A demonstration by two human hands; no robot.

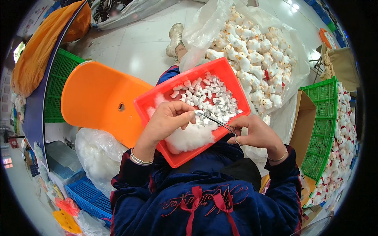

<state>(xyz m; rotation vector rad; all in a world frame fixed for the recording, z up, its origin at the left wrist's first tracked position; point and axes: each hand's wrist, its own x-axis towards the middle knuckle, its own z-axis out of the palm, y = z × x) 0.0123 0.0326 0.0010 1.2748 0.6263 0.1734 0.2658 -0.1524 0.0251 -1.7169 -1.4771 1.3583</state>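
Observation:
My right hand [252, 133] grips the finger loops of a pair of metal forceps [217, 121], which look like a hemostat. Their tip points left to my left hand [171, 118], whose thumb and fingers pinch a small white piece [199, 112] at that tip. Below both hands a red tray [142, 103] rests on my lap, tilted. Many small white and silvery-grey pieces [210, 94] lie in its far part. A fluffy heap of white stuffing [191, 137] fills the near part, under my left hand.
An orange plastic seat [98, 98] stands left of the tray. Ahead on the right, a clear plastic bag [293, 43] holds many small white plush toys [256, 59]. Green crates [321, 129] stand at right, a blue crate [90, 196] and a bag of stuffing [98, 155] at left.

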